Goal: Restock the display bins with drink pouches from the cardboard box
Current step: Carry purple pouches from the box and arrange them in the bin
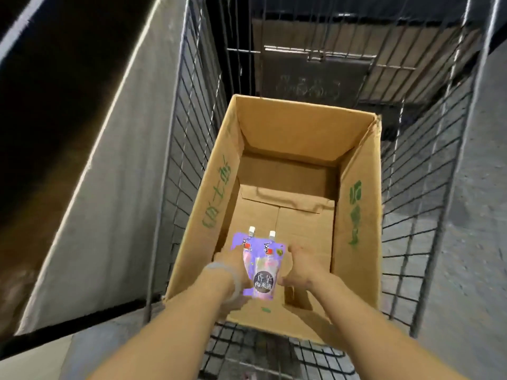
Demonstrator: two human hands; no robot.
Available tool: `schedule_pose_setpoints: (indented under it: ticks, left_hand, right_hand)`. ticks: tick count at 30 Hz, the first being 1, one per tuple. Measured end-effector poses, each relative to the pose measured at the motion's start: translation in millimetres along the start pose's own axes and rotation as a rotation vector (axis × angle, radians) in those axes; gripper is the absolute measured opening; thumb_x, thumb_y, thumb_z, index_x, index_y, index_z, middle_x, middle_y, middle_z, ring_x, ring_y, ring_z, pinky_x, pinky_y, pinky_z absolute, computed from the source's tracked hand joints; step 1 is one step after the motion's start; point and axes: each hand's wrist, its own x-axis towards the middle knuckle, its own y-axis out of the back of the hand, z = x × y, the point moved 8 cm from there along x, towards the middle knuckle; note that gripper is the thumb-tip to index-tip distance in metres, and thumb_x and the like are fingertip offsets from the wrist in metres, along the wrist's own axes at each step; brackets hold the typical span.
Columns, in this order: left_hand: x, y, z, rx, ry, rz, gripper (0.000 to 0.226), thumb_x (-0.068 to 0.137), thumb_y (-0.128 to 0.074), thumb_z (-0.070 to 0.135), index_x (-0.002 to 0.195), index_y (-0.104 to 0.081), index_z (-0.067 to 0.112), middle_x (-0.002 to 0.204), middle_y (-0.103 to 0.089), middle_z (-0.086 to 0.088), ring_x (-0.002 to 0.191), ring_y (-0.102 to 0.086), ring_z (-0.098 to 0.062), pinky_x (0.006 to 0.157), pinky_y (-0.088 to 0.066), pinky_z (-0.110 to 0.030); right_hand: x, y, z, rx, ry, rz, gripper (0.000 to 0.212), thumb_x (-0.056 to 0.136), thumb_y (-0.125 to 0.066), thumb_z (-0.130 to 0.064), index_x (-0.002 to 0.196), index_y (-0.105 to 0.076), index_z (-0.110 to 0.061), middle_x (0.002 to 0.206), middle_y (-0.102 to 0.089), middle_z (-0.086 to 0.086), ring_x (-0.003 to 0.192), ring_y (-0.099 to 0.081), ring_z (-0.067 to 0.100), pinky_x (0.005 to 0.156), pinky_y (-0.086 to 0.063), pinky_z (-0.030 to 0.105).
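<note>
1. You have only one view, a wide-angle head camera, so no part of the scene is shared between views.
2. It looks steeply down and forward into the cardboard box (288, 171) standing in the wire cart (428, 187).
3. It sits close: your forearms enter from the near edge.

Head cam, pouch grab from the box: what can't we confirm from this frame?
- Pouch count: two caps show, but the purple pouches overlap, so more may lie behind.
- Left hand: its fingers sit behind the pouches, grip unseen.
- Right hand: fingertips blurred at the pouch edge.
- Cardboard box: its near floor is hidden by the hands and pouches.
- Display bins: none in view.
</note>
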Motion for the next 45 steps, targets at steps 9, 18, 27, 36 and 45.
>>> schedule_pose_setpoints:
  ticks: [9,18,27,36,45]
  left_hand:
    - [75.5,-51.5,-36.1,-0.499,0.408,-0.169,0.025,0.08,-0.065,0.025,0.088,-0.051,0.006,0.06,-0.069,-0.004,0.054,-0.066,-0.002,0.052,-0.047,-0.011]
    - [97.3,-67.7,-39.7,-0.756,0.395,-0.136,0.024,0.085,-0.066,0.018,0.103,-0.054,0.01,0.084,-0.063,-0.007,0.069,-0.06,-0.022,0.063,-0.051,-0.03]
    - [85.8,-41.6,-19.5,-1.188,0.237,0.005,0.021,0.085,-0.065,0.001,0.099,-0.052,0.01,0.076,-0.06,0.0,0.063,-0.059,-0.015,0.05,-0.046,-0.024]
    - [10.2,39.0,4.5,-1.367,-0.043,0.096,0.026,0.083,-0.065,-0.003,0.095,-0.057,0.018,0.093,-0.068,-0.008,0.091,-0.067,-0.032,0.082,-0.055,-0.053]
    - [-157.5,102.6,-0.1,-1.425,-0.416,0.318,0.022,0.088,-0.057,-0.006,0.103,-0.053,0.009,0.091,-0.063,-0.007,0.073,-0.061,-0.017,0.058,-0.056,-0.028]
  right_hand:
    - [65.3,-95.6,31.1,0.664,-0.317,-0.174,0.022,0.064,-0.077,-0.011,0.083,-0.064,-0.014,0.081,-0.067,0.005,0.074,-0.064,0.019,0.071,-0.055,0.027]
    - [90.8,-102.2,42.8,0.791,-0.39,-0.03,0.017,0.073,-0.076,-0.018,0.066,-0.061,-0.023,0.085,-0.07,0.005,0.081,-0.066,0.021,0.079,-0.054,0.033]
    - [76.8,-70.6,28.9,1.297,-0.362,-0.085,0.042,0.076,-0.072,0.004,0.114,-0.055,0.002,0.106,-0.068,0.021,0.077,-0.067,0.029,0.063,-0.057,0.035]
    - [9.6,36.8,-6.6,1.208,-0.051,0.206,0.026,0.083,-0.064,0.0,0.094,-0.056,-0.022,0.095,-0.068,0.003,0.081,-0.065,0.022,0.065,-0.051,0.032]
    - [-157.0,107.8,-65.7,1.117,0.369,0.403,0.025,0.083,-0.06,0.002,0.098,-0.056,-0.017,0.103,-0.065,0.007,0.087,-0.063,0.025,0.058,-0.049,0.031]
